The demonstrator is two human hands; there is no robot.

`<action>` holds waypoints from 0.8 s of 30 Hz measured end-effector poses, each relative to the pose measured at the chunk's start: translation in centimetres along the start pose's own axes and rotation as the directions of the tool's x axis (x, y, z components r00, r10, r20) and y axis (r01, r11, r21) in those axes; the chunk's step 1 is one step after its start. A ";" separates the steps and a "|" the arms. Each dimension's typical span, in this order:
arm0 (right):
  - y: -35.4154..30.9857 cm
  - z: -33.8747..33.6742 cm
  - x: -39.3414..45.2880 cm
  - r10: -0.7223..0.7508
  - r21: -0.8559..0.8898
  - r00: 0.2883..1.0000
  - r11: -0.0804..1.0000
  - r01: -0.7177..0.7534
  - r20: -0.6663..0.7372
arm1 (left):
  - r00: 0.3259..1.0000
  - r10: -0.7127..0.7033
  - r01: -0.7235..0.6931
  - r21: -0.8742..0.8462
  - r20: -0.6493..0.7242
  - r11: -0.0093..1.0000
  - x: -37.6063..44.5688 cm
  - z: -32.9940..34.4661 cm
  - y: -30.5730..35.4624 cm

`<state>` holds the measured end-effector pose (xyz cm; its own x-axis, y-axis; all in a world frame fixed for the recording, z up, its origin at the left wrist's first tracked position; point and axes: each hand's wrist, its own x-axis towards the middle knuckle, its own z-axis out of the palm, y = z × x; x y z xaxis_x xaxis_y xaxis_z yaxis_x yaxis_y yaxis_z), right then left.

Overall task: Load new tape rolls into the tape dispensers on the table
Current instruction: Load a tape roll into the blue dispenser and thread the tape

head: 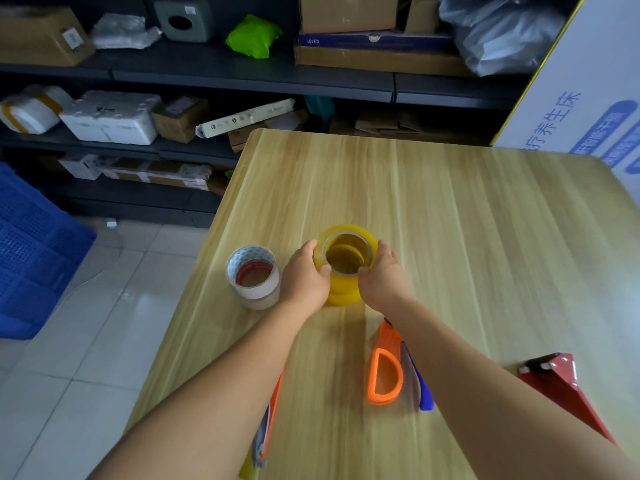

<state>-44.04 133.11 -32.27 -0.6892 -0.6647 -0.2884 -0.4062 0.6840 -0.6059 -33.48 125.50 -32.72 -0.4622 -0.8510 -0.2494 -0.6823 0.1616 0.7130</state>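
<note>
A stack of translucent yellow tape rolls [341,271] stands upright mid-table, hollow cores facing up. Just to its left stands a shorter stack of clear tape rolls with a red-printed core [254,277]. Nearer the table's front edge lies an orange plastic dispenser with a D-shaped handle [384,370], a blue one [424,393] alongside; a red metal dispenser [561,386] lies at far right; another orange piece [272,414], possibly a dispenser, is mostly hidden.

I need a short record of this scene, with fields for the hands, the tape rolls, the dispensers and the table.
left hand: grips the yellow stack from its left
right hand: grips the same stack from its right
yellow tape rolls: stacked upright on the table
clear tape rolls: stacked, left of the yellow ones, untouched
orange dispenser: lies under the right forearm, no roll loaded
red dispenser: near the right table edge
</note>
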 end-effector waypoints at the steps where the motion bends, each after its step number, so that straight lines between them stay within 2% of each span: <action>1: 0.0 -0.2 -0.2 -0.006 0.010 1.000 1.000 0.007 -0.018 | 0.999 0.017 -0.018 -0.027 -0.043 0.999 -0.2 0.0 0.1; 4: -0.1 -0.5 -1.0 -0.025 0.067 0.997 0.997 0.030 -0.069 | 0.988 0.056 -0.077 -0.139 -0.146 0.987 -0.9 0.0 0.7; 7: 0.0 -0.7 -1.9 -0.022 0.120 0.994 0.992 0.036 -0.111 | 0.981 0.059 -0.107 -0.262 -0.185 0.959 -1.7 0.2 1.2; 12: 1.6 -0.9 -4.0 0.022 0.209 0.990 0.978 0.007 -0.137 | 0.972 0.087 -0.151 -0.303 -0.217 0.941 -3.5 0.3 1.2; 18: 3.9 -1.8 -5.8 -0.018 0.215 0.990 0.975 0.048 -0.137 | 0.967 0.182 -0.231 -0.308 -0.180 0.923 -6.5 1.2 1.3; 24: 6.0 -2.7 -7.1 -0.077 0.220 0.983 0.969 0.112 -0.165 | 0.985 0.163 -0.172 -0.315 -0.053 0.934 -8.2 2.1 0.4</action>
<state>-43.19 142.78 -31.88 -0.7456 -0.6565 -0.1147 -0.3392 0.5220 -0.7826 -31.18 133.63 -31.76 -0.5368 -0.8384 -0.0948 -0.3795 0.1396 0.9146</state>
